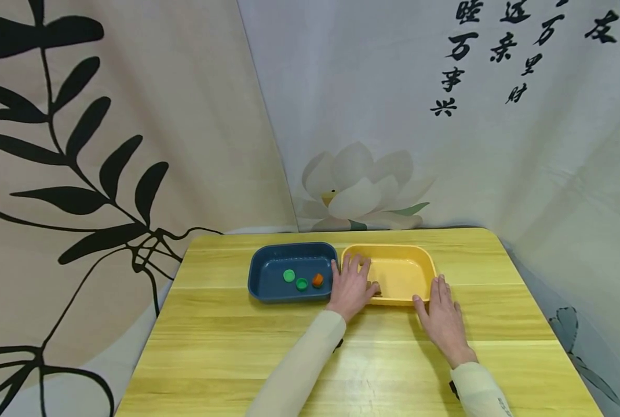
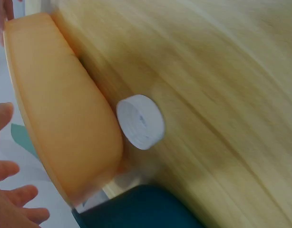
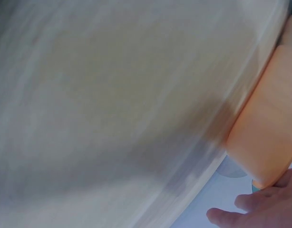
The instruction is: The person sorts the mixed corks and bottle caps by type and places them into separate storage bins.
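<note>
My left hand lies over the left end of the yellow tray, fingers spread and thumb over its front edge. A small brown item shows beside that thumb, partly hidden. At the tray's front right corner is my right hand, fingers straight along the outside and thumb at the front rim. The left wrist view has a white bottle cap tilted on the table against the yellow tray's outer wall; in the head view it is hidden. Close to the left hand stands the blue tray.
Inside the blue tray lie two green caps and an orange piece. Both trays stand side by side toward the back of the wooden table. Behind it hangs a printed cloth.
</note>
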`<state>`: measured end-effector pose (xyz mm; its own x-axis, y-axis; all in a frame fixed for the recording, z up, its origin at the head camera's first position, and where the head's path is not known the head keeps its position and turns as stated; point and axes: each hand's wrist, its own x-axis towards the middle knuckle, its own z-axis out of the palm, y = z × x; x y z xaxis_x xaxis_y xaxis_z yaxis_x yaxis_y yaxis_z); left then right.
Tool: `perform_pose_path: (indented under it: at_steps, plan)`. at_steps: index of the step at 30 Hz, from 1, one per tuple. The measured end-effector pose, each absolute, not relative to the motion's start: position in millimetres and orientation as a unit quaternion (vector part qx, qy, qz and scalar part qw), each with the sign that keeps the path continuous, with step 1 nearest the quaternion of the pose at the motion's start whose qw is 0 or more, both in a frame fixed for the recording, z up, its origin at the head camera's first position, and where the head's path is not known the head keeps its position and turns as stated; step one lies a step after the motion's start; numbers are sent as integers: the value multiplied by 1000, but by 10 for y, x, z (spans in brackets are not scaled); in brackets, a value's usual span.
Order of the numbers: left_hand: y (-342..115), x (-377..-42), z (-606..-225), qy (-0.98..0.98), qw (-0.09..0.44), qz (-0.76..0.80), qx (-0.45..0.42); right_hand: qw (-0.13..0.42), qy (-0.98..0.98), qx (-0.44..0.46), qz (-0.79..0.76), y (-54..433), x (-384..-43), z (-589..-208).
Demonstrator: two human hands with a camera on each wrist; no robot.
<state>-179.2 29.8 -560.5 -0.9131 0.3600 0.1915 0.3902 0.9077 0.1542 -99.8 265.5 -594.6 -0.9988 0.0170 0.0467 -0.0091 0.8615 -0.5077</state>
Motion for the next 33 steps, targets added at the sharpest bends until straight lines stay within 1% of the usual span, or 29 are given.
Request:
perform_pose_path:
  at_steps: [5, 10, 18, 25, 33]
  plan:
    - [136, -1737, -5631, -973, 73, -119, -185, 33, -965, 2, 260, 2639, -1005, -5938]
    - [-77, -1631, -5627, -972, 83, -119, -183, 28, -965, 3, 261, 2633, -1001, -5927]
    - [-444, -1487, -5559, -965, 104, -163, -177, 24, -965, 1, 263, 2662, -995, -5920]
    - [-778, -1377, -5575, -961, 128, -188, -158, 24, -963, -1, 269, 2652, -992, -5924]
    - [-1071, -1230, -5617, -963, 116, -206, -133, 18, -964, 2, 266, 2642, -996, -5932]
